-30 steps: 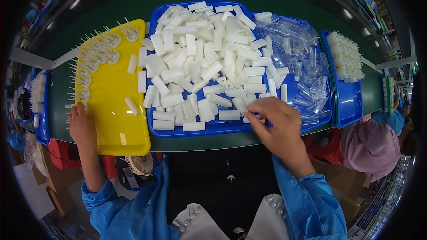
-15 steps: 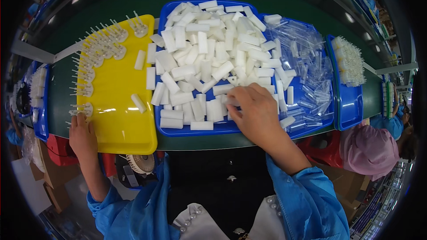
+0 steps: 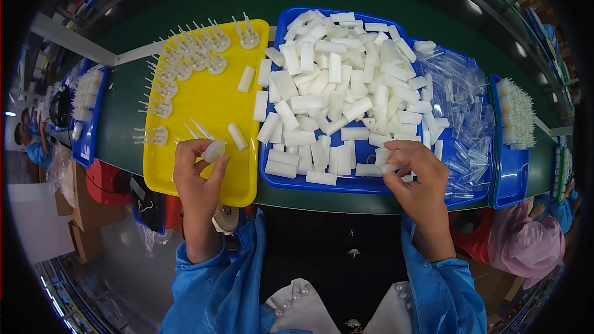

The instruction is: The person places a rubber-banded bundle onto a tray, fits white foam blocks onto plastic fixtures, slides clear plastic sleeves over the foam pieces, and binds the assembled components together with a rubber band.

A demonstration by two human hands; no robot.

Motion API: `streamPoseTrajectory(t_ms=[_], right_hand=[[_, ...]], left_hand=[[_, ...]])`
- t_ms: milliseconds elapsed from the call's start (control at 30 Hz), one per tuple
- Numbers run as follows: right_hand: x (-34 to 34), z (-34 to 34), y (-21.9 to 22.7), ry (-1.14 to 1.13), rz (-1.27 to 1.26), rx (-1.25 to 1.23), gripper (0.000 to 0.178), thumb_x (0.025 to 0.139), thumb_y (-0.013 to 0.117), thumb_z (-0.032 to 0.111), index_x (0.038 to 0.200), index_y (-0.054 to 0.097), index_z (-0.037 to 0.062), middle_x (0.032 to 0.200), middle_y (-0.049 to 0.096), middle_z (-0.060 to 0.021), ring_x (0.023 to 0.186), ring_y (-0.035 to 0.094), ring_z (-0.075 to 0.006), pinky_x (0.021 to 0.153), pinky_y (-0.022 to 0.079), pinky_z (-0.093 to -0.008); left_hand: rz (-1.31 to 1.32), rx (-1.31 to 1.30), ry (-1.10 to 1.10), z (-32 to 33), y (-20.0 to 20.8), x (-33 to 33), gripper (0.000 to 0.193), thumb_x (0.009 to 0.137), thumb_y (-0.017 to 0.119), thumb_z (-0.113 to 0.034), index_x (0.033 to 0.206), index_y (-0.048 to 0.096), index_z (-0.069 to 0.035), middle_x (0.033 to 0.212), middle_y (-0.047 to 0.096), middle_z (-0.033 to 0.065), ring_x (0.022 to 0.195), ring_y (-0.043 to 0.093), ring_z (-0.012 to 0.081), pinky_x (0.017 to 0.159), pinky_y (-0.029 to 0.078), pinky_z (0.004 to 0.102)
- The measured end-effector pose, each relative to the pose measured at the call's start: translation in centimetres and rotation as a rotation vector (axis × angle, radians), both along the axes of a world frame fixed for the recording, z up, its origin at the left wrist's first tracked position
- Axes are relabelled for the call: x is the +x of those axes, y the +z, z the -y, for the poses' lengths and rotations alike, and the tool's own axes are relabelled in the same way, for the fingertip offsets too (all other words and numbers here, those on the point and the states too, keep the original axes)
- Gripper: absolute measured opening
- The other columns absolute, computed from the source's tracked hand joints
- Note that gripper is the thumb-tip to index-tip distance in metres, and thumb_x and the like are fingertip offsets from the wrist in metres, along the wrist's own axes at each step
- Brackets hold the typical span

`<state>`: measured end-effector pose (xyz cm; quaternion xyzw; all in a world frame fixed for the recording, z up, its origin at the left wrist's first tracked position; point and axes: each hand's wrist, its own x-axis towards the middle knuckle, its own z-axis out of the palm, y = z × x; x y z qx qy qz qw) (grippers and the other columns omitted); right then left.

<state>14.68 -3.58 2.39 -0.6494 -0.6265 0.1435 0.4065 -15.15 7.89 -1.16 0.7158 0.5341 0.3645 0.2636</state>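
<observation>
Over the near part of the yellow tray (image 3: 216,102), my left hand (image 3: 197,179) pinches a white round-based piece with thin prongs (image 3: 214,151). Its base faces right and its prongs point up and left. My right hand (image 3: 424,176) is at the near right of the heaped blue tray (image 3: 291,182), thumb and index finger closed on a small whitish piece (image 3: 385,157); the fingers partly hide its shape. White rectangular blocks (image 3: 334,68) fill that tray. More pronged pieces (image 3: 162,108) stand along the yellow tray's left and far sides.
Two loose white blocks (image 3: 237,137) lie in the yellow tray. Clear plastic tubes (image 3: 461,99) fill a blue tray on the right. Beyond it, a blue tray (image 3: 512,176) holds white pronged assemblies. A person in a pink head covering (image 3: 526,241) sits at the right.
My left hand has lifted a pronged piece from the yellow tray's left edge and brought it right. My right hand has drawn back from the heap toward the near edge. The view has shifted left.
</observation>
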Motion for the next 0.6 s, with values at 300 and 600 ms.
streamPoseTrajectory(t_ms=[300, 600], right_hand=[[1.3, 0.7, 0.3, 0.005, 0.125, 0.111, 0.024, 0.064, 0.068, -0.004, 0.086, 0.062, 0.0050, 0.102, 0.064, -0.0103, 0.082, 0.065, -0.0236, 0.064, 0.053, -0.0285], [2.5, 1.7, -0.2, -0.043, 0.214, 0.258, 0.028, 0.061, 0.070, -0.001, 0.087, 0.065, 0.0066, 0.106, 0.062, -0.0091, 0.073, 0.062, -0.0198, 0.061, 0.050, -0.0281]], left_hand=[[1.068, -0.562, -0.548, 4.2, 0.6, 6.2, 0.021, 0.077, 0.064, 0.004, 0.094, 0.052, 0.000, 0.092, 0.050, 0.0101, 0.077, 0.056, 0.0159, 0.065, 0.049, 0.0243], [1.183, -0.917, -0.844, 5.4, -0.5, 10.0, 0.017, 0.079, 0.063, 0.001, 0.096, 0.059, 0.000, 0.097, 0.051, 0.0124, 0.073, 0.052, 0.0113, 0.061, 0.042, 0.0199]])
